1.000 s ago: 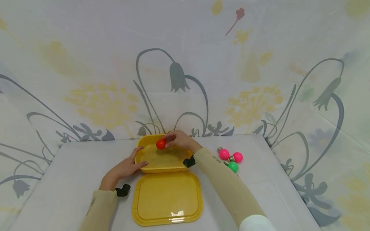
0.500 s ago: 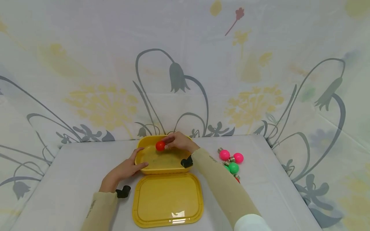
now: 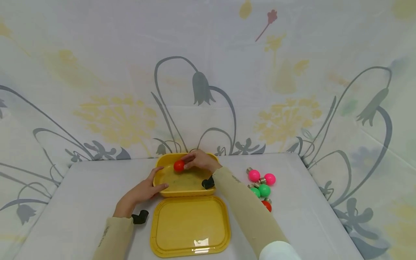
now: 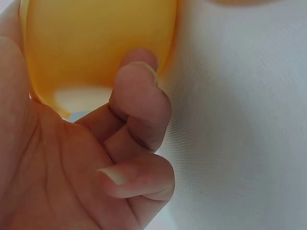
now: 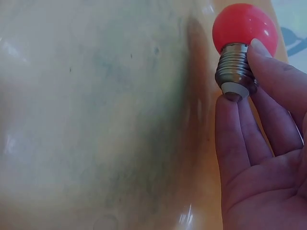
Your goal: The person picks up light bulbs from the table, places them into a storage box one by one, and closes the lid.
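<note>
In the head view my right hand (image 3: 200, 160) holds a red light bulb (image 3: 178, 165) over the left part of a yellow plastic container (image 3: 182, 186). The right wrist view shows thumb and fingers pinching the bulb's metal screw base (image 5: 234, 64), with its round red globe (image 5: 244, 24) pointing away from the palm. My left hand (image 3: 143, 189) grips the container's left side, thumb at the front left corner. Seen from the left wrist, curled fingers (image 4: 139, 91) lie against the outside of the container's wall (image 4: 100, 38).
A matching yellow lid (image 3: 190, 225) lies flat in front of the container. To the right on the white cloth lie two pink bulbs (image 3: 254, 176), two green bulbs (image 3: 264, 190) and another red bulb (image 3: 267, 206). A flower-patterned curtain (image 3: 208, 90) stands behind the table.
My right hand has moved slightly left and lower with the red light bulb, and its forearm has shifted left, uncovering more loose bulbs. The left hand keeps its place on the container.
</note>
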